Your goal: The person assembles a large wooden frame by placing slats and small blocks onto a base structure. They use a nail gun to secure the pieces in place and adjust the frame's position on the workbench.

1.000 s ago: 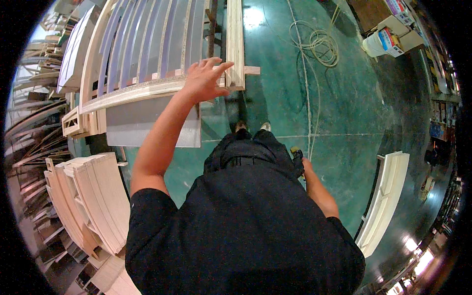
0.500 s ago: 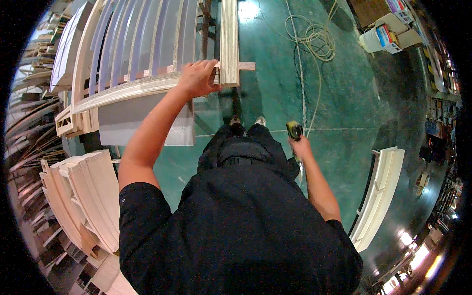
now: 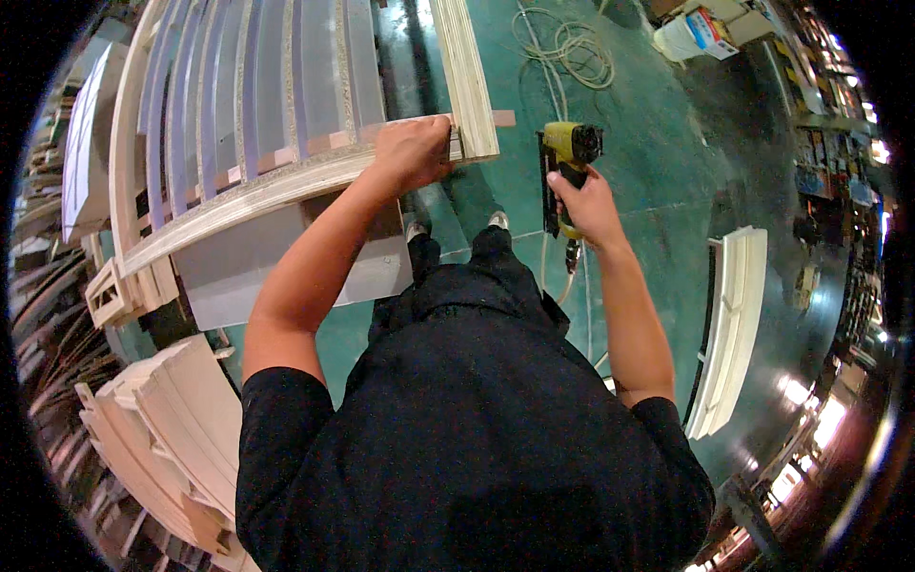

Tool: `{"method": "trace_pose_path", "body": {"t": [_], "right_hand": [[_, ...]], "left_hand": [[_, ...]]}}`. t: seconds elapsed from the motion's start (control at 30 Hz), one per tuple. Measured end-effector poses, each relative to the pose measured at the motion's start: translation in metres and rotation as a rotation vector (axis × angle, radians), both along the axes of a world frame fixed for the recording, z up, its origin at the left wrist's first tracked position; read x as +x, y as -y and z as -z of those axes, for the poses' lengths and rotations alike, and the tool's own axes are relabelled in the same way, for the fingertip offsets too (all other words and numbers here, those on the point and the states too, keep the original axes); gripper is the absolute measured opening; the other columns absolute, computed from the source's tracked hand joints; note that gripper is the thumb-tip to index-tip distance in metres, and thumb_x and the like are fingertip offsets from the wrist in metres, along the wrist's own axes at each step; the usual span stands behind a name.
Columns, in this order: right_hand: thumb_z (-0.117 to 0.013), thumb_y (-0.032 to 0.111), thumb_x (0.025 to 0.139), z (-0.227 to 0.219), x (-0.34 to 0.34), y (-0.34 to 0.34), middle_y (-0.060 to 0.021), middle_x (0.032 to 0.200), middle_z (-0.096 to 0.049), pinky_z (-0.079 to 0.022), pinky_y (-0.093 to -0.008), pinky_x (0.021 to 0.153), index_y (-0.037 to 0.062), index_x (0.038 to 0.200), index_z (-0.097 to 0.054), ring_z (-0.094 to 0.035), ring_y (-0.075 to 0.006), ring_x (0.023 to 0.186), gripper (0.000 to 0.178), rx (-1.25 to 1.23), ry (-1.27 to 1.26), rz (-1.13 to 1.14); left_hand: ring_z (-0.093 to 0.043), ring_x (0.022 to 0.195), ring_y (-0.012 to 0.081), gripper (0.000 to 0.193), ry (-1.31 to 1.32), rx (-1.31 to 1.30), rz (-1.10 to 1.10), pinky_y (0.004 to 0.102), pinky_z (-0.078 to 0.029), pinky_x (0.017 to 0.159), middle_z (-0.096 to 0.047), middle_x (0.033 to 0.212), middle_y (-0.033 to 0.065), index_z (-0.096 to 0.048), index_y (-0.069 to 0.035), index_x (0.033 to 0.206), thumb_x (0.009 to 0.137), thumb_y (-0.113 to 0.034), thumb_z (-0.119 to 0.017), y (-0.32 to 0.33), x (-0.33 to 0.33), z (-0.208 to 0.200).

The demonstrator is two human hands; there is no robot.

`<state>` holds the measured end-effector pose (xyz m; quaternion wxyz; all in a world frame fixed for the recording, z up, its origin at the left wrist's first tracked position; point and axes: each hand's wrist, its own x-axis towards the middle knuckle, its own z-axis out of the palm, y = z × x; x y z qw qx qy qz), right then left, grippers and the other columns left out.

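Observation:
My left hand (image 3: 413,153) is closed over the end of a curved plywood rail (image 3: 257,205), close to the corner where it meets a straight plywood beam (image 3: 464,81). A short pale wood strip (image 3: 503,118) sticks out past the beam's right side. In my right hand (image 3: 593,208) is a yellow and black pneumatic nail gun (image 3: 574,141), gripped by its handle and held up just right of the beam, apart from it. An air hose fitting (image 3: 572,254) hangs below its handle. My left fingertips are partly hidden behind the rail.
Grey and bluish slats (image 3: 272,86) run across the frame. A grey panel (image 3: 353,276) sits under the rail. Curved wooden pieces (image 3: 176,429) stand at the lower left, and a white curved frame (image 3: 734,329) at the right. Coiled hose (image 3: 577,57) lies on the green floor near a white bucket (image 3: 675,40).
My right hand has raised the nail gun up and forward, toward the beam. My left hand keeps its hold on the rail near the corner. The view has shifted slightly.

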<state>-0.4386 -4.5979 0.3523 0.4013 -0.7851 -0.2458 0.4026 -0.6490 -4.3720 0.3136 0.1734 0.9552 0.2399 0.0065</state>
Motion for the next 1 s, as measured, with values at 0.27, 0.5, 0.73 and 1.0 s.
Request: {"method": "trace_pose_path", "body": {"t": [0.27,0.5,0.73,1.0], "right_hand": [[-0.074,0.022,0.092,0.0,-0.063,-0.024,0.0012,0.077,-0.061,-0.045,-0.028,0.055,0.0026,0.109,-0.062,-0.052,-0.0076,0.06,0.029,-0.016,0.067,-0.056],[-0.072,0.019,0.093,0.009,-0.062,-0.021,0.0021,0.075,-0.059,-0.045,-0.0279,0.054,0.0036,0.107,-0.061,-0.052,-0.0086,0.058,0.023,0.094,0.118,-0.07],[-0.074,0.026,0.09,0.004,-0.066,-0.026,-0.012,0.1,-0.072,-0.052,-0.037,0.089,-0.0007,0.12,-0.064,-0.067,-0.0215,0.094,0.041,-0.093,0.059,-0.098],[-0.073,0.02,0.092,0.011,-0.063,-0.028,-0.0015,0.085,-0.062,-0.048,-0.0302,0.069,0.0006,0.111,-0.061,-0.057,-0.0113,0.074,0.03,0.012,-0.023,-0.081]], "left_hand": [[-0.07,0.096,0.0358,0.042,0.011,-0.056,-0.038,0.0477,-0.056,0.079,-0.071,0.1,0.0151,-0.06,-0.005,0.103,0.075,-0.029,-0.08,0.001,-0.002,-0.008],[-0.07,0.097,0.0345,0.042,0.008,-0.048,-0.035,0.0471,-0.056,0.082,-0.072,0.1,0.0147,-0.061,-0.005,0.102,0.074,-0.029,-0.081,0.0,-0.005,-0.006],[-0.07,0.098,0.0332,0.046,0.06,-0.002,-0.043,0.0458,-0.055,0.082,-0.072,0.102,0.0131,-0.062,-0.006,0.101,0.074,-0.037,-0.082,0.003,-0.003,0.001],[-0.07,0.098,0.0319,0.058,0.026,0.028,-0.043,0.0467,-0.052,0.081,-0.071,0.102,0.0109,-0.06,-0.007,0.107,0.077,-0.052,-0.079,0.008,0.001,-0.008]]}}
